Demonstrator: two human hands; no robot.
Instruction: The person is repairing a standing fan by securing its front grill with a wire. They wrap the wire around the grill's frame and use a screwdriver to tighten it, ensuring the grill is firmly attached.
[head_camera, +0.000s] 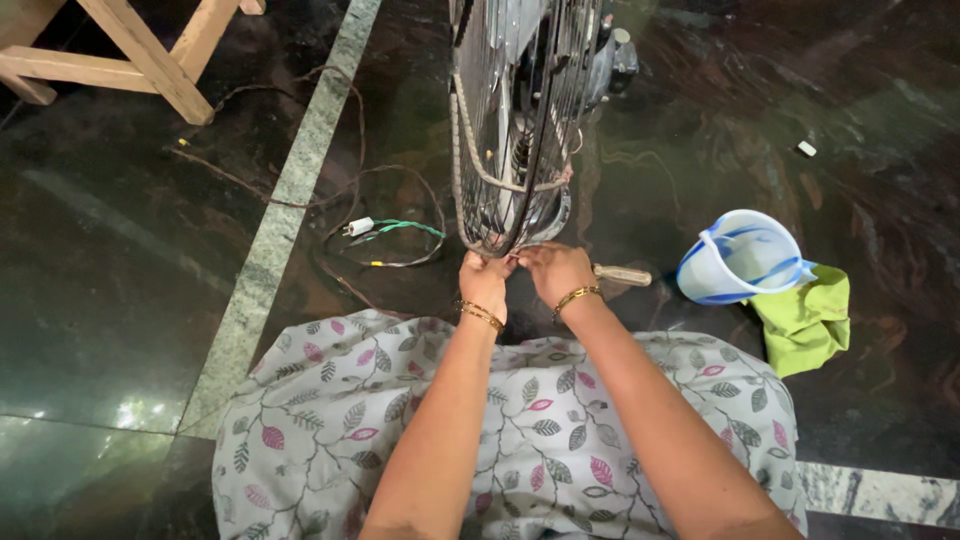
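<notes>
Both my left hand (486, 278) and right hand (556, 270) pinch the fan grille (510, 130) bottom rim; wooden-handled tool (622, 274) just beside right hand, on floor (120, 260).

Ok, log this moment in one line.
left hand: on fan grille rim | right hand: same rim | jug, cloth: floor

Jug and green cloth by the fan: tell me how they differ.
The jug is rigid, white with blue trim, and lies tipped with its mouth showing; the green cloth is soft, plain green and crumpled flat. The jug's lower edge overlaps the cloth. Both lie on the dark floor, untouched by either hand.
</notes>
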